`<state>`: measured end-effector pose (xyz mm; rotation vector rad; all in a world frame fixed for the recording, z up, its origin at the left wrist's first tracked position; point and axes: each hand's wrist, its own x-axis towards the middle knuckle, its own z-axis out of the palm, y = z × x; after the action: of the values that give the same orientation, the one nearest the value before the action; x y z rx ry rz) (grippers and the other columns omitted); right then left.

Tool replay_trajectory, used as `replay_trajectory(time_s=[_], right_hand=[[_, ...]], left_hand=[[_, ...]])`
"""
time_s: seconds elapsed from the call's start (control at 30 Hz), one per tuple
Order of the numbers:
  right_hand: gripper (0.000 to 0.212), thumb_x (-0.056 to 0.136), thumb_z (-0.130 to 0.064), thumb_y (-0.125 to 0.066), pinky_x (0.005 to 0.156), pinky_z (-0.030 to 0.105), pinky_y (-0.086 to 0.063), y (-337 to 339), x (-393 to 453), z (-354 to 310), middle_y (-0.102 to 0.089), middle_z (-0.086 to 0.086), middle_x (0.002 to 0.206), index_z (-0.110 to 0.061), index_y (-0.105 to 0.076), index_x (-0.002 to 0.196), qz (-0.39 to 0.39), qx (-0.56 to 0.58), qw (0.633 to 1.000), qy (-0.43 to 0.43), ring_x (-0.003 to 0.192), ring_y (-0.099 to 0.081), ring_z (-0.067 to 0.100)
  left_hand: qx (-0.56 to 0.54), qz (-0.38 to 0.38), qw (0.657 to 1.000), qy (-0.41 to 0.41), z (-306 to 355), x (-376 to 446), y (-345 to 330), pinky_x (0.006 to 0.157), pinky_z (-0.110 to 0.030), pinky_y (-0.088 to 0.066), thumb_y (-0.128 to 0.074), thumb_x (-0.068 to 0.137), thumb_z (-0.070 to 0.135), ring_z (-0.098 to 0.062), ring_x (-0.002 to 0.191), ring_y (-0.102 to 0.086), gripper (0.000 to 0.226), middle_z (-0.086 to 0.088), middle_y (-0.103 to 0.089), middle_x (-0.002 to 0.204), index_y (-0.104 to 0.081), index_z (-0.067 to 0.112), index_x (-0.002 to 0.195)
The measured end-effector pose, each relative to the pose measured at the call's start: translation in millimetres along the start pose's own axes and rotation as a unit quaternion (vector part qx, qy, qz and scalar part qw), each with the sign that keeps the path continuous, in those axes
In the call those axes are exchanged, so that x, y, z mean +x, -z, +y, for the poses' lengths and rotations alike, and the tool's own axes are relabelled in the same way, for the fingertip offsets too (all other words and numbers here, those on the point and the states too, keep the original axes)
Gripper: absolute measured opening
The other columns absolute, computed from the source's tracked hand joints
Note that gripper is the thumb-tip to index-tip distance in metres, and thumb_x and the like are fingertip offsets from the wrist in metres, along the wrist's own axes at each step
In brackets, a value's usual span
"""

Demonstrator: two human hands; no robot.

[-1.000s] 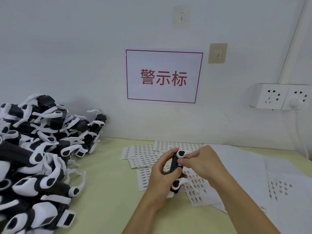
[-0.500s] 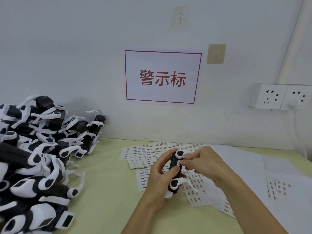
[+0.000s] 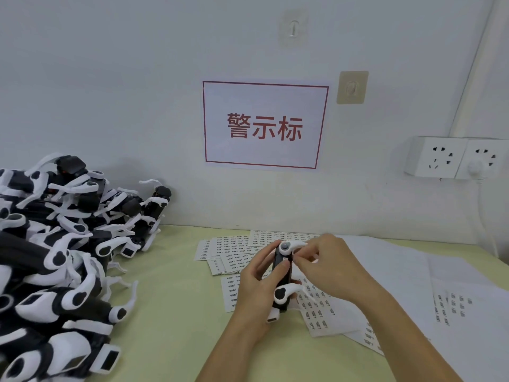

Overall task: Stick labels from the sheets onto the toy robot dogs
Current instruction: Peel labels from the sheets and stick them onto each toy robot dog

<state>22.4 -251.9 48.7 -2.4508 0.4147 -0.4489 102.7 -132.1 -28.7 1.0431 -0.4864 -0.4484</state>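
Gripping a black-and-white toy robot dog upright above the label sheets, a person works at a pale green counter in the head view, the only one there is. The left hand wraps the toy's body from the left, its fingers curled round the far side and the thumb laid on the dark near face. The right hand comes in from the right, its fingers bunched together and pressed against the upper part of the toy, just below its top white leg; whether a label sits under the fingertips cannot be told.

Directly under the toy, the small printed sheets fan out across the counter toward the wall. To the right of the toy lie larger white backing sheets, mostly stripped, with a few labels left near their lower edges. Well to the left of the toy, a heap of robot dogs in the same black and white rises against the wall.

Above the toy, a red-bordered sign with three red characters is fixed to the wall. Two adhesive hooks are stuck above it and to its right, and a double wall socket sits up and far right of the toy.
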Motion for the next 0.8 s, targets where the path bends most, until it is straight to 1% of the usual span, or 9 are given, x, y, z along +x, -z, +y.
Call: replay_trajectory(time_s=[0.07, 0.2, 0.27, 0.33, 0.4, 0.47, 0.57, 0.67, 0.8], right_hand=[[0.024, 0.087, -0.021, -0.061, 0.066, 0.028, -0.049, 0, 2, 1, -0.063, -0.002, 0.074, -0.013, -0.071, 0.067, 0.044, -0.001, 0.998, 0.042, 0.075, -0.060, 0.014], [0.012, 0.091, -0.031, -0.060, 0.080, 0.015, -0.041, -5, 2, 0, -0.056, -0.018, 0.103, -0.040, -0.064, 0.084, 0.096, 0.077, 0.990, 0.069, 0.100, -0.054, -0.006], [0.010, 0.094, -0.042, -0.056, 0.086, 0.014, -0.037, -9, 2, 1, -0.050, -0.022, 0.112, -0.048, -0.058, 0.101, 0.073, 0.086, 0.992, 0.053, 0.109, -0.049, -0.005], [0.026, 0.093, -0.053, -0.051, 0.099, 0.025, -0.037, -10, 2, 5, -0.049, -0.024, 0.117, -0.053, -0.054, 0.119, 0.035, 0.085, 0.995, 0.028, 0.117, -0.047, 0.001], [0.032, 0.093, -0.058, -0.047, 0.108, 0.033, -0.036, -10, 2, 7, -0.052, -0.030, 0.120, -0.053, -0.055, 0.123, 0.007, 0.082, 0.996, 0.015, 0.124, -0.046, 0.000], [0.020, 0.095, -0.053, -0.048, 0.101, 0.025, -0.040, -8, 2, 7, -0.059, -0.039, 0.111, -0.056, -0.061, 0.109, -0.011, 0.107, 0.994, 0.016, 0.114, -0.051, -0.011], [0.022, 0.097, -0.044, -0.051, 0.081, 0.019, -0.041, -3, 0, 8, -0.064, -0.040, 0.099, -0.056, -0.068, 0.092, -0.012, 0.156, 0.988, 0.019, 0.089, -0.057, -0.019], [0.020, 0.098, -0.046, -0.049, 0.081, 0.022, -0.041, -2, 1, 10, -0.062, -0.041, 0.097, -0.052, -0.069, 0.099, -0.012, 0.205, 0.979, 0.006, 0.089, -0.055, -0.021], [0.023, 0.101, -0.045, -0.044, 0.082, 0.022, -0.041, -3, 2, 10, -0.062, -0.037, 0.104, -0.053, -0.065, 0.107, 0.016, 0.223, 0.975, 0.010, 0.094, -0.053, -0.018]], left_hand=[[-0.024, 0.008, 1.000, 0.011, -1, 1, 1, 0.087, -0.051, -0.056, -0.069, 0.091, 0.009, -0.038, 0.110, -0.067, 0.037, 0.001, -0.069, 0.125, -0.071, 0.034, 0.118], [-0.043, -0.013, 0.999, 0.020, 3, -1, 0, 0.068, -0.040, -0.058, -0.069, 0.088, 0.013, -0.044, 0.089, -0.072, 0.039, -0.003, -0.069, 0.126, -0.069, 0.032, 0.121], [-0.044, -0.036, 0.998, 0.012, 4, -1, 0, 0.070, -0.041, -0.058, -0.069, 0.085, 0.015, -0.044, 0.089, -0.071, 0.043, -0.004, -0.067, 0.129, -0.067, 0.030, 0.125], [-0.046, -0.060, 0.997, 0.002, 2, -1, 2, 0.077, -0.044, -0.058, -0.067, 0.087, 0.012, -0.043, 0.095, -0.071, 0.044, -0.006, -0.064, 0.133, -0.065, 0.026, 0.129], [-0.046, -0.084, 0.995, -0.007, 1, 0, 3, 0.084, -0.048, -0.057, -0.064, 0.090, 0.008, -0.041, 0.102, -0.070, 0.046, -0.008, -0.062, 0.137, -0.062, 0.023, 0.133], [-0.049, -0.107, 0.993, -0.011, 2, 0, 3, 0.087, -0.049, -0.056, -0.062, 0.090, 0.007, -0.039, 0.105, -0.069, 0.048, -0.010, -0.060, 0.138, -0.061, 0.020, 0.136], [-0.066, -0.134, 0.989, -0.007, 2, 2, 3, 0.086, -0.047, -0.056, -0.055, 0.088, 0.006, -0.039, 0.100, -0.069, 0.049, -0.015, -0.061, 0.135, -0.061, 0.019, 0.136], [-0.100, -0.122, 0.987, 0.016, 3, 4, 1, 0.080, -0.048, -0.057, -0.053, 0.087, 0.007, -0.046, 0.093, -0.069, 0.049, -0.020, -0.064, 0.129, -0.062, 0.021, 0.133], [-0.057, -0.018, 0.998, 0.006, 7, 7, -2, 0.068, -0.040, -0.058, -0.062, 0.081, 0.023, -0.043, 0.090, -0.072, 0.032, -0.014, -0.071, 0.116, -0.070, 0.024, 0.112]])
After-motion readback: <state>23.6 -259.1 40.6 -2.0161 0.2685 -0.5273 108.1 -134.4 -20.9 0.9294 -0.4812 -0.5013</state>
